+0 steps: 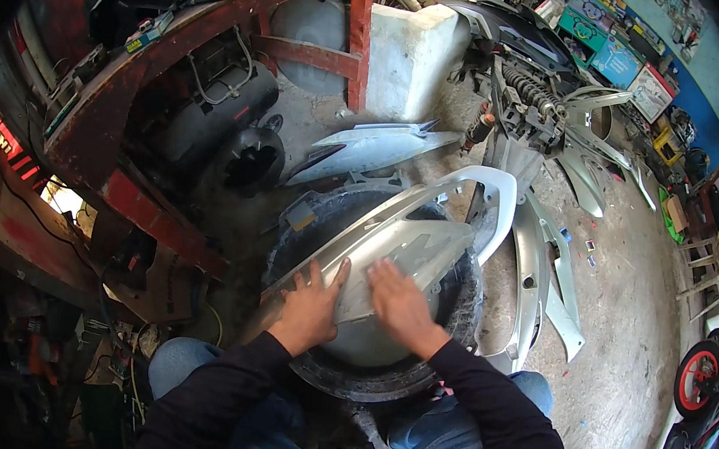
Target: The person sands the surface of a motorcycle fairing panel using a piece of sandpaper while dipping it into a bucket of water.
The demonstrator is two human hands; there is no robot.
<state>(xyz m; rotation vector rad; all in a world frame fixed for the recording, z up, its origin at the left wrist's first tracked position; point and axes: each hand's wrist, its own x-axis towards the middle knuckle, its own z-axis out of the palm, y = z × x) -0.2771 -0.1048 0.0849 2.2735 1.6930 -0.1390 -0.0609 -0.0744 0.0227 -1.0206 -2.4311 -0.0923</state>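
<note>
A silver-grey motorcycle body panel (406, 242) with a pale looped end lies slanted across a round black tub (377, 389) between my knees. My left hand (311, 307) holds the panel at its lower left part, thumb and fingers spread over the edge and face. My right hand (403, 305) lies on the panel's face with its fingers stretched out flat, slightly blurred. Anything under those fingertips is hidden. Cloudy liquid seems to stand in the tub beneath the panel. A small yellowish block (300, 216) sits on the tub's far left rim.
A pale blue panel (367, 151) lies on the floor beyond the tub; silver panels (538, 278) lie to its right. A partly dismantled motorcycle (527, 93) stands further back. On the left are a red frame bench (159, 217) and a dark cylindrical tank (222, 114). A red-rimmed wheel (700, 380) stands far right.
</note>
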